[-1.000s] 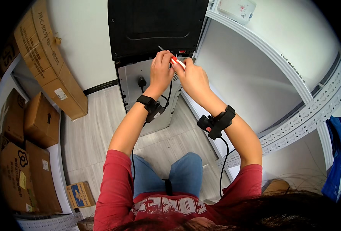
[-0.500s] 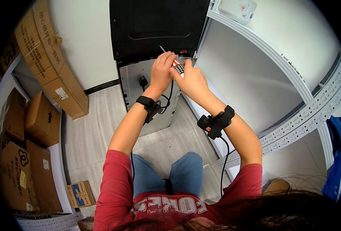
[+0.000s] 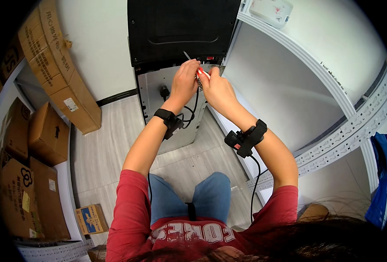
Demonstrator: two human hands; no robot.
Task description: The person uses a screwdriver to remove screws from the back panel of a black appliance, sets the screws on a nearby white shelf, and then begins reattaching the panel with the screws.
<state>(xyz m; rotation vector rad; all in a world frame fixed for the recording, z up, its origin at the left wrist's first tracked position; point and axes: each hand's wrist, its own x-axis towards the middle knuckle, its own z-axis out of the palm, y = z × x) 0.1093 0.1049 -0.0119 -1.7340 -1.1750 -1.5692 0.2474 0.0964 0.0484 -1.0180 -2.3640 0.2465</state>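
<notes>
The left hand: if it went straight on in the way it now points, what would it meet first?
Beyond the red-and-white tool in its fingers, the left hand would probably meet the black panel first; the depth between is unclear.

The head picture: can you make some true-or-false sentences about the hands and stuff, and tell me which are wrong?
1. The tool has red and white on its handle. True.
2. The right hand is empty. False: it grips the tool's handle.
3. The left hand is beside the right hand. True.
4. The jeans are red. False: they are blue.
5. A tall cardboard box is left of the black panel. True.
</notes>
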